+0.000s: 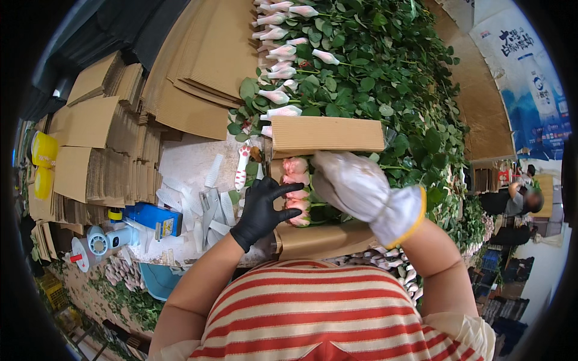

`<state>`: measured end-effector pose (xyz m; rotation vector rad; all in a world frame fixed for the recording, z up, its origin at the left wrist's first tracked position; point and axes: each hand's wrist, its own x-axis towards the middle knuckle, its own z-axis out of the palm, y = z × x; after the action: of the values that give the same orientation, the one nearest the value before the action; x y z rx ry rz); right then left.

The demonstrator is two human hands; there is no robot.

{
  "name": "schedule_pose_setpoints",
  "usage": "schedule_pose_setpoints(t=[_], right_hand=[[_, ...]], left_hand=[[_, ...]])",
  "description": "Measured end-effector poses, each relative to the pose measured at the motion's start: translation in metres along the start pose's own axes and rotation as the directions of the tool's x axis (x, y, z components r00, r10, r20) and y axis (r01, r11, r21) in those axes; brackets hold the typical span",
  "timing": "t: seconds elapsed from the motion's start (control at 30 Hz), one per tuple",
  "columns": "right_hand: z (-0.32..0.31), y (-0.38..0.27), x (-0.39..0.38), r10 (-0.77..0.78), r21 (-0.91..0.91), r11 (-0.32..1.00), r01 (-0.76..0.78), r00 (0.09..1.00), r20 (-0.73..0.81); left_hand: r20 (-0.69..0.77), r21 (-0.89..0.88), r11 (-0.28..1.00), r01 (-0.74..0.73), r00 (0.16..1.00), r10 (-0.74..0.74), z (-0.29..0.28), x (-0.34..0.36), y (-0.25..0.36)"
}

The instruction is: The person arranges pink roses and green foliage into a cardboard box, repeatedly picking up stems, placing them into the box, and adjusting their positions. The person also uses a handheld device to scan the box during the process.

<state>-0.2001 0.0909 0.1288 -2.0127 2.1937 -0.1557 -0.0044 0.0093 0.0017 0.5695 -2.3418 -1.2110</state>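
My left hand [262, 207] wears a black glove; its thumb and forefinger are spread at the left side of a short column of pink rose heads [295, 166]. My right hand [357, 188], in a white glove with a yellow cuff, lies over the stems just right of them, its fingertips hidden. The roses rest on brown cardboard [325, 239], with a folded corrugated piece [328, 132] along their far side. A paw-patterned white and red tool [242, 165] is left of the bunch.
Cardboard stacks [81, 126] fill the left. Sleeved roses [385, 60] cover the far bench. A blue box [150, 218], a small fan [98, 242] and white strips [212, 168] lie left. A blue tub [159, 277] is below. Co-workers [512, 201] stand at the right.
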Motion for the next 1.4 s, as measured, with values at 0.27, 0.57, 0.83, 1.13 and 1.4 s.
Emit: schedule_pose_setpoints(t=[0.27,0.57,0.83,1.13,1.4], right_hand=[[0.057,0.02,0.007,-0.248,0.159,0.946,0.281,0.948,-0.2],[0.026,0.012,0.0,-0.234,-0.02,0.972,0.235,0.972,0.015],[0.008,0.047,-0.226,0.188,-0.373,0.907,-0.194,0.981,-0.053],[-0.06,-0.045,-0.076,-0.499,0.187,0.82,0.541,0.836,-0.229],[0.023,0.004,-0.023,-0.331,0.081,0.943,0.323,0.932,0.144]], left_hand=[[0.06,-0.153,0.987,0.056,0.997,-0.048,0.007,-0.008,-0.005],[0.098,-0.109,0.991,-0.081,0.991,0.091,0.022,-0.002,-0.032],[0.121,-0.24,0.97,-0.038,0.99,0.069,0.012,-0.006,-0.028],[0.202,-0.886,0.363,0.289,0.944,-0.26,0.034,-0.008,-0.06],[0.43,-0.384,0.88,0.281,0.897,-0.099,-0.03,0.001,-0.021]])
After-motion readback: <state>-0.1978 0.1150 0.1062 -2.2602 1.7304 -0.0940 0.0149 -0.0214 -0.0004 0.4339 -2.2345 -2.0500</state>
